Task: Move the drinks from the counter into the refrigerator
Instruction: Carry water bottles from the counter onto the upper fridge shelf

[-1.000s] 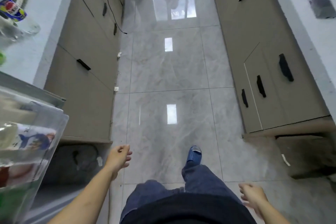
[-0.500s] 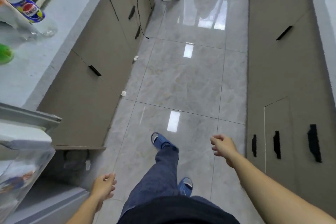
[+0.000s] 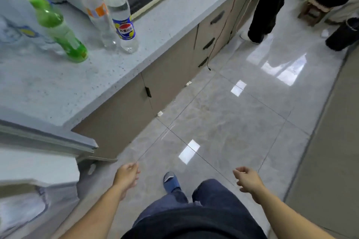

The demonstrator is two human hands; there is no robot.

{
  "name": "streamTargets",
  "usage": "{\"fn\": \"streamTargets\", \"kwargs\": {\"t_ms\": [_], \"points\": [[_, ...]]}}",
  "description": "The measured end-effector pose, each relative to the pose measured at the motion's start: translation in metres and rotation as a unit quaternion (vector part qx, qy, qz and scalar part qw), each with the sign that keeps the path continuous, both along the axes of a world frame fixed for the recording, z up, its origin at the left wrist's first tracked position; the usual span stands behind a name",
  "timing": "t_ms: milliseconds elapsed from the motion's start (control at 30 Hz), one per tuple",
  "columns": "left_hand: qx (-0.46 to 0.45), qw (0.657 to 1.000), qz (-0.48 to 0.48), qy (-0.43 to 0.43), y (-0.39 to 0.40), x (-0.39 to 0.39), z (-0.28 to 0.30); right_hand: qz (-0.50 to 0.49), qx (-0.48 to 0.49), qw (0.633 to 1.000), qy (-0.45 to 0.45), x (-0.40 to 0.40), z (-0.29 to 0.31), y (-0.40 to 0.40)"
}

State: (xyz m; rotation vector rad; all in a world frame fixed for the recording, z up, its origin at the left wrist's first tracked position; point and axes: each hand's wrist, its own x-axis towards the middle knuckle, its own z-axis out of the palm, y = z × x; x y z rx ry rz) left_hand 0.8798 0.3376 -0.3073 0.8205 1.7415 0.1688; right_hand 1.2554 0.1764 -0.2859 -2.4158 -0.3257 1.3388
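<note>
While both hands hang empty over the floor, the left hand (image 3: pixel 127 175) and right hand (image 3: pixel 247 180) each with fingers loosely curled and holding nothing, the step looks like a walk to fetch another drink. Three bottles stand on the counter (image 3: pixel 58 91) near its back edge: a green bottle (image 3: pixel 62 33), an orange-labelled bottle (image 3: pixel 97 13) and, touching it, a blue-capped bottle (image 3: pixel 121 17). Next comes a reach up for the nearest bottle; the refrigerator door (image 3: pixel 38 141) stands open at the counter's near corner.
</note>
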Motion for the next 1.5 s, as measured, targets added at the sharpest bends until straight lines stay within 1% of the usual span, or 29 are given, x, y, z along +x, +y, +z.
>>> {"fn": "streamTargets", "kwargs": {"t_ms": [100, 200, 300, 433, 533, 700, 867, 900, 967, 1067, 1133, 1200, 1267, 1333, 1400, 1433, 1500], "points": [[0.034, 0.998, 0.047, -0.022, 0.029, 0.023, 0.011, 0.049, -0.004, 0.999, -0.011, 0.017, -0.006, 0.04], [0.068, 0.991, 0.104, -0.044, 0.048, 0.038, 0.02, 0.097, -0.025, 0.995, 0.001, 0.032, -0.012, 0.083], [0.1, 0.983, 0.147, -0.039, 0.059, 0.046, 0.024, 0.143, -0.036, 0.989, 0.012, 0.041, -0.016, 0.137], [0.124, 0.967, 0.223, -0.009, 0.072, 0.054, 0.034, 0.221, 0.005, 0.975, 0.031, 0.037, -0.01, 0.229], [0.142, 0.949, 0.279, 0.029, 0.089, 0.064, 0.046, 0.272, 0.067, 0.958, 0.055, 0.017, 0.011, 0.303], [0.198, 0.904, 0.374, 0.052, 0.132, 0.079, 0.086, 0.387, 0.188, 0.895, 0.12, -0.047, 0.064, 0.403], [0.283, 0.859, 0.42, 0.078, 0.175, 0.06, 0.149, 0.475, 0.293, 0.809, 0.183, -0.131, 0.128, 0.459], [0.302, 0.845, 0.434, 0.08, 0.186, 0.053, 0.162, 0.487, 0.323, 0.788, 0.192, -0.148, 0.142, 0.468], [0.346, 0.805, 0.476, 0.08, 0.213, 0.034, 0.189, 0.498, 0.401, 0.743, 0.196, -0.185, 0.173, 0.488], [0.398, 0.733, 0.545, 0.085, 0.262, 0.0, 0.226, 0.492, 0.518, 0.676, 0.18, -0.243, 0.227, 0.522], [0.415, 0.688, 0.593, 0.058, 0.295, -0.019, 0.246, 0.48, 0.565, 0.651, 0.164, -0.28, 0.261, 0.549], [0.422, 0.652, 0.629, 0.032, 0.323, -0.036, 0.259, 0.472, 0.584, 0.646, 0.139, -0.31, 0.288, 0.581], [0.434, 0.633, 0.64, 0.032, 0.347, -0.054, 0.268, 0.479, 0.584, 0.65, 0.086, -0.334, 0.307, 0.618], [0.428, 0.629, 0.646, 0.065, 0.365, -0.075, 0.273, 0.512, 0.555, 0.655, 0.028, -0.35, 0.316, 0.651], [0.396, 0.643, 0.646, 0.114, 0.378, -0.096, 0.275, 0.572, 0.499, 0.65, -0.035, -0.36, 0.317, 0.677], [0.374, 0.658, 0.639, 0.141, 0.382, -0.103, 0.275, 0.609, 0.467, 0.637, -0.073, -0.363, 0.314, 0.687], [0.338, 0.694, 0.606, 0.194, 0.392, -0.112, 0.271, 0.684, 0.404, 0.589, -0.149, -0.371, 0.307, 0.7]]}}
